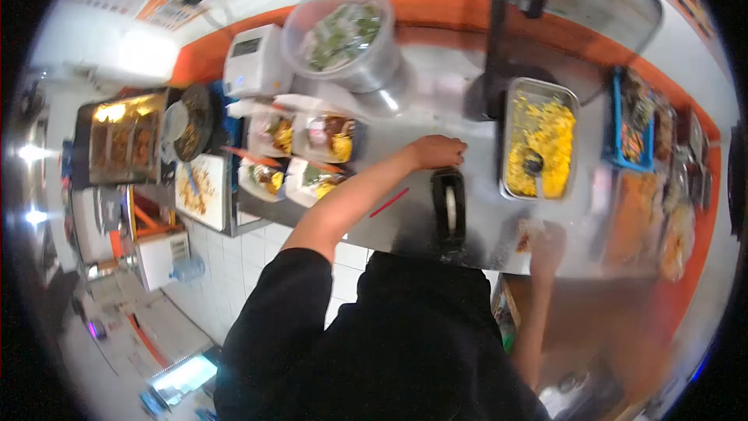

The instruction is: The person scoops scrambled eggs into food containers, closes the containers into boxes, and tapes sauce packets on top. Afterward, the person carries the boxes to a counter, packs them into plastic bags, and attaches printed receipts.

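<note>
My left hand point(438, 153) reaches over the steel counter with its fingers curled inward. Anything inside them is hidden. Just below it lies a long black device point(439, 206) with a pale strip down its middle. A thin red strip point(389, 203) rests to the left of that device. My right hand point(548, 240), smeared by motion, is low at the counter's front edge. Beside its fingers shows a small clear packet point(523, 237) with reddish-brown contents; whether it is gripped is unclear. Above the right hand stands a steel tray point(506, 140) of yellow scrambled egg point(565, 140) with a spoon point(534, 164).
Several open food boxes point(300, 175) stand at left, near a white cutting board point(216, 201). Behind them are a white machine point(253, 66) and a clear tub point(300, 58) of green-filled bags. A blue basket point(623, 152) and bags line the right side.
</note>
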Demonstrator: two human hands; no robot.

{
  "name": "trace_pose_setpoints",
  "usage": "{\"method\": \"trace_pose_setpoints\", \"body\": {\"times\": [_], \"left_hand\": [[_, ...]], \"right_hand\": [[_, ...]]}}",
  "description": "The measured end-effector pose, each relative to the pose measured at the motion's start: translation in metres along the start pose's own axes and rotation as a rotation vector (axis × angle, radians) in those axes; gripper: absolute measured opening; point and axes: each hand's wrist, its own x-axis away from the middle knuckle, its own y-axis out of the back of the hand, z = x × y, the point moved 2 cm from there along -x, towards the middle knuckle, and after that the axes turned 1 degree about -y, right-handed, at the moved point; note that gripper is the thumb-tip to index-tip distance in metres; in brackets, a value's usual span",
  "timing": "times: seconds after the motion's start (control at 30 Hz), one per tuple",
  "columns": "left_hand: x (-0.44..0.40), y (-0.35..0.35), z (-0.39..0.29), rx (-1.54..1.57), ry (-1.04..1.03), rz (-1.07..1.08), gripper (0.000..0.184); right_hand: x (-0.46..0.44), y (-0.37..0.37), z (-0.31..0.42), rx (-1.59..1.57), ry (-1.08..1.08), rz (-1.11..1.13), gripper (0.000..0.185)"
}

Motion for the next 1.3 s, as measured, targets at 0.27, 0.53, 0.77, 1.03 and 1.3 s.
{"method": "trace_pose_setpoints", "body": {"times": [0.27,0.53,0.77,1.03,1.3], "left_hand": [[0.053,0.015,-0.009,0.384,0.321,-0.482,0.022],[0.29,0.051,-0.142,0.818,0.799,-0.812,0.042],[0.476,0.017,-0.125,0.308,1.273,-1.046,0.049],[0.429,-0.05,-0.144,0.537,0.681,-0.515,0.032],[0.36,-0.117,-0.144,0.143,0.253,-0.35,0.035]], "right_hand": [[-0.022,0.002,0.022,0.066,0.031,-0.056,0.025],[0.007,-0.069,0.138,-0.337,-0.201,0.309,0.028],[0.07,-0.246,0.199,0.011,0.203,0.698,0.028],[0.095,-0.328,0.154,0.646,0.438,0.448,0.024],[0.138,-0.296,0.156,0.229,0.329,0.216,0.018]]}}
